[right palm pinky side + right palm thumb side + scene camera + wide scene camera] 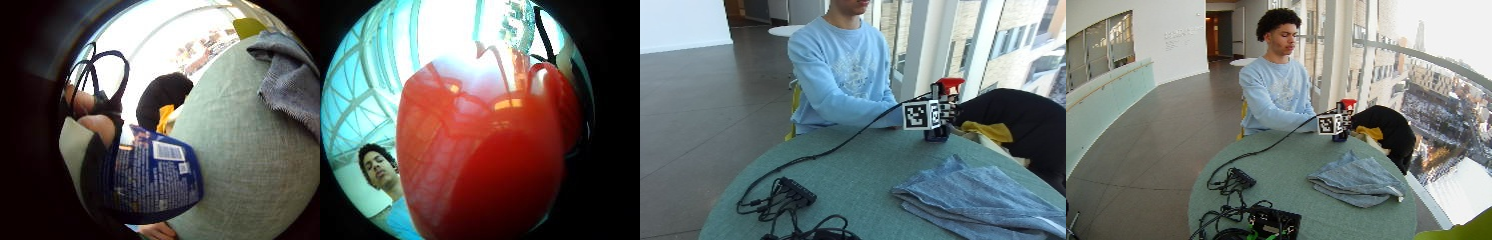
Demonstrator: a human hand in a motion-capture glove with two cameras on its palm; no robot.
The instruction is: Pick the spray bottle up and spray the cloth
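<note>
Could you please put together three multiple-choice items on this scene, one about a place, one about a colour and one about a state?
1. Where does the cloth lie?
A. Spread on the table, apart from the bottle
B. Draped over the bottle
C. On the floor

2. What colour is the top of the spray bottle?
A. Green
B. White
C. Red

3. What is the gloved right hand doing?
A. Resting flat on the cloth
B. Gripping the spray bottle
C. Hanging idle off the table

Answers:
1 A, since the outside view shows the cloth lying crumpled on the table, nearer the camera than the bottle.
2 C, as the trigger head above the hand is red.
3 B, because the fingers are wrapped round the bottle, upright at the table's far edge.
</note>
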